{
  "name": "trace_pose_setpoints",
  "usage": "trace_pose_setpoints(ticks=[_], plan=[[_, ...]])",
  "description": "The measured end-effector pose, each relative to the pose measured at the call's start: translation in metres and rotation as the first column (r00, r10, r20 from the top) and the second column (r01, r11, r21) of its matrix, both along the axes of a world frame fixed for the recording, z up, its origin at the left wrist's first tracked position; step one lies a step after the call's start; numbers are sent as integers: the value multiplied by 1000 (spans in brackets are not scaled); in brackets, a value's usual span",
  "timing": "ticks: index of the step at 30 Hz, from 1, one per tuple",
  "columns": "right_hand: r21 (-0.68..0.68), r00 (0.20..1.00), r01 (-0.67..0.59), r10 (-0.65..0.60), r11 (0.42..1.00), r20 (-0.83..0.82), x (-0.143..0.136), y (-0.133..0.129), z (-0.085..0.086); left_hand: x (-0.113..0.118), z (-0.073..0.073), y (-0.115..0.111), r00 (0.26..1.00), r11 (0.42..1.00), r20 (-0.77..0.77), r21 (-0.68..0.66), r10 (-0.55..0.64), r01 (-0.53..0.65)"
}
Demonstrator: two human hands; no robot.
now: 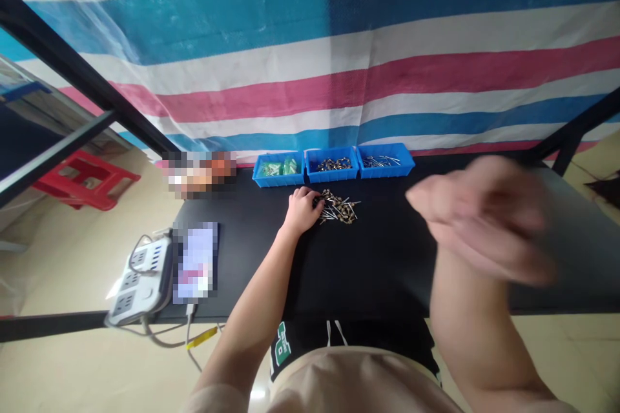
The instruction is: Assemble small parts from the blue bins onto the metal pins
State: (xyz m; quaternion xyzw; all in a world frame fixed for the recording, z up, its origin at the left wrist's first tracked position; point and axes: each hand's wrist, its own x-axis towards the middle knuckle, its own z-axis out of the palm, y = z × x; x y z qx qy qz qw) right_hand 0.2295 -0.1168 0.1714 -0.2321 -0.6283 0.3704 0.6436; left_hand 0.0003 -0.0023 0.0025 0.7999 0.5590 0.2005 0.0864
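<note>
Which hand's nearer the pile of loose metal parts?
Left. The left hand is at the left edge of the pile; the right hand, blurred, is raised off to its right.

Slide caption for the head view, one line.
Left hand at a small-parts pile near three blue bins; right hand raised, blurred.

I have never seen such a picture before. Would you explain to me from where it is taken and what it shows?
There is no machine: a camera on a person's head looks forward and down at their bare hands. On the black table, three blue bins stand in a row, with a pile of small metal parts in front. The left hand touches this pile; whether it grips a part is unclear. The right hand is raised near the camera, too blurred to tell if it holds anything.
</note>
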Motion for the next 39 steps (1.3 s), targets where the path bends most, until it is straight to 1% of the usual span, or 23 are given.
trace_pose_setpoints(ticks=[1,2,4,6,8,10,11,13,15,17,19,20,26,35,39], plan=[[29,998,30,-28,999,-47,-6,12,-8,0,0,0,1000,1000,5,-2,3,-3],[-4,999,48,-48,999,-26,-12,26,-19,0,0,0,1000,1000,9,-3,5,-5],[-55,990,100,-93,993,108,-24,54,-47,0,0,0,1000,1000,18,1,5,-5],[-80,955,150,-124,985,268,-33,78,-80,1,0,0,1000,1000,30,7,5,-5],[-70,889,197,-148,978,433,-39,93,-109,1,0,0,999,1000,43,11,9,-9],[-1,789,255,-207,967,579,-44,100,-133,1,0,1,998,1000,59,17,18,-19],[48,732,279,-244,959,636,-46,102,-141,1,1,1,997,999,68,21,25,-27],[124,635,280,-281,952,720,-50,103,-154,2,2,1,995,999,89,32,38,-41],[157,544,271,-285,950,789,-53,104,-161,2,3,0,994,998,106,46,42,-47],[155,465,280,-275,947,841,-55,105,-165,2,3,0,992,997,118,57,37,-44],[145,413,298,-265,943,871,-56,107,-169,2,3,0,991,997,131,62,31,-40],[139,401,303,-259,943,879,-57,108,-170,2,3,0,990,997,135,61,29,-37],[94,416,316,-227,944,881,-56,109,-174,3,3,0,990,998,144,56,13,-22],[64,409,318,-198,946,891,-55,111,-173,4,1,0,987,997,149,66,-54,44],[64,433,307,-199,950,879,-54,112,-176,5,1,-2,987,996,145,71,-72,62]])
